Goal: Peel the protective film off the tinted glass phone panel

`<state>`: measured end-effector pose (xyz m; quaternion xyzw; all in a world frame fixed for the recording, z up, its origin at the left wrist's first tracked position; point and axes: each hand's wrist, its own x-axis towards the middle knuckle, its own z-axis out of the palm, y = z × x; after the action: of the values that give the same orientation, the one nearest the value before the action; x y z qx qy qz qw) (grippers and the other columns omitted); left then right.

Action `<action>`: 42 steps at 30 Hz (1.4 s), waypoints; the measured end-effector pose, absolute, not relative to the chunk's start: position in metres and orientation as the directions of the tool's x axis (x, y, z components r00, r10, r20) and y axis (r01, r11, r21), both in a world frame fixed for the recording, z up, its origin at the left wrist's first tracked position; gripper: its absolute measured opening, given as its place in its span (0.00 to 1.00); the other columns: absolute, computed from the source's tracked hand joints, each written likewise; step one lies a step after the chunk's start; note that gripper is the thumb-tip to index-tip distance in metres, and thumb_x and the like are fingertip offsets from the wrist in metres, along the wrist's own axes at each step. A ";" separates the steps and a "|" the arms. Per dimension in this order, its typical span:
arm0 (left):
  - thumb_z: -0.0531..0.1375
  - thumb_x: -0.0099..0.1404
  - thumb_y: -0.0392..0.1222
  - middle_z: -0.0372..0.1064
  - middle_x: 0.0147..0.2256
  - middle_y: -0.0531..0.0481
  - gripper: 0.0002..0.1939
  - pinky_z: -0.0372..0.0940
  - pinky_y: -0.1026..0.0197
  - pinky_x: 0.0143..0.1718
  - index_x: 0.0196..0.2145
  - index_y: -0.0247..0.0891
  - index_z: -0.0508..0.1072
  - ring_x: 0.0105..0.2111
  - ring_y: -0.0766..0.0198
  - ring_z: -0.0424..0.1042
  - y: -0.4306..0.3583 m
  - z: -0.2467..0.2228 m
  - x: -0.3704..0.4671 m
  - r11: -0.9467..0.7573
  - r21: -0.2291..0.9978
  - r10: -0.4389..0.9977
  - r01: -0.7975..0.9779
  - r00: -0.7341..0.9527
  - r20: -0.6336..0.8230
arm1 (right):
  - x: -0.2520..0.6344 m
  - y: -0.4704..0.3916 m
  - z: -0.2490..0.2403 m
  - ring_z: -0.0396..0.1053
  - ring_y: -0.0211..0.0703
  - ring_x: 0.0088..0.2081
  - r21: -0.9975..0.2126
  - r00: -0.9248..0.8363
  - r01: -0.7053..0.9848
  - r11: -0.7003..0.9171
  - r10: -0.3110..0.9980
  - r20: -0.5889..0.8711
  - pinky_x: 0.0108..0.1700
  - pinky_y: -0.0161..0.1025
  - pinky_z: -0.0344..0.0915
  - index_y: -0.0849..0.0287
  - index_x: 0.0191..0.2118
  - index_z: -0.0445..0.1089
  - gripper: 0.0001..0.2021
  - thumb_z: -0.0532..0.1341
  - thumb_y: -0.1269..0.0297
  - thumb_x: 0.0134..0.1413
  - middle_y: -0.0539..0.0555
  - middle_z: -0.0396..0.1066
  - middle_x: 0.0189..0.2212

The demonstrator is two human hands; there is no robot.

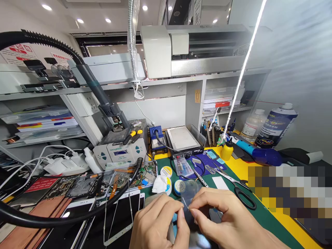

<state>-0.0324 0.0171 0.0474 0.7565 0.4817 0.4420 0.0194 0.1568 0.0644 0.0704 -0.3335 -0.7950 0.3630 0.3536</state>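
Observation:
Low in the middle, my left hand and my right hand are close together, each with thumb and forefinger pinched. Between the fingertips runs a thin white strip, its kind too small to tell. Both pinches seem to be on it. Under and behind my hands lies a dark, see-through sheet, partly covered by the fingers. Phones with white borders lie to the left of my left hand, beside a loose thin white phone frame.
Scissors lie right of my hands on the green mat. Round tins and a circuit-board tray are ahead. A black hose arches across the left. A hot plate and soldering station stand behind.

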 end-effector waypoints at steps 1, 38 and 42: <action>0.56 0.65 0.29 0.70 0.27 0.50 0.09 0.56 0.62 0.25 0.32 0.40 0.74 0.28 0.63 0.69 0.017 0.049 -0.033 -0.515 0.470 0.758 0.717 0.125 0.640 | 0.157 0.065 0.071 0.74 0.41 0.29 -0.839 -0.522 0.282 0.466 0.808 0.273 0.33 0.34 0.68 0.58 0.31 0.78 0.07 0.63 0.66 0.58 0.52 0.79 0.28; 0.62 0.60 0.51 0.76 0.35 0.49 0.30 0.59 0.56 0.37 0.58 0.39 0.67 0.38 0.49 0.74 0.051 0.079 -0.016 -0.015 0.516 0.997 0.856 0.051 -0.057 | 0.194 0.107 0.080 0.71 0.38 0.22 -0.989 -0.445 0.081 0.124 0.892 0.076 0.26 0.34 0.66 0.62 0.31 0.76 0.07 0.66 0.63 0.53 0.50 0.76 0.20; 0.63 0.57 0.47 0.72 0.33 0.52 0.36 0.58 0.56 0.36 0.62 0.36 0.63 0.36 0.52 0.73 0.055 0.071 -0.009 0.023 0.586 0.999 0.810 -0.002 -0.037 | 0.195 0.105 0.083 0.71 0.38 0.22 -0.986 -0.438 0.079 0.147 0.894 0.098 0.25 0.33 0.66 0.62 0.30 0.75 0.06 0.64 0.65 0.53 0.51 0.75 0.20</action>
<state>-0.0086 0.0547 0.0706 0.6680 0.6771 0.2058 0.2301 0.1948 0.1055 0.0834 -0.3709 -0.6558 0.5376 0.3786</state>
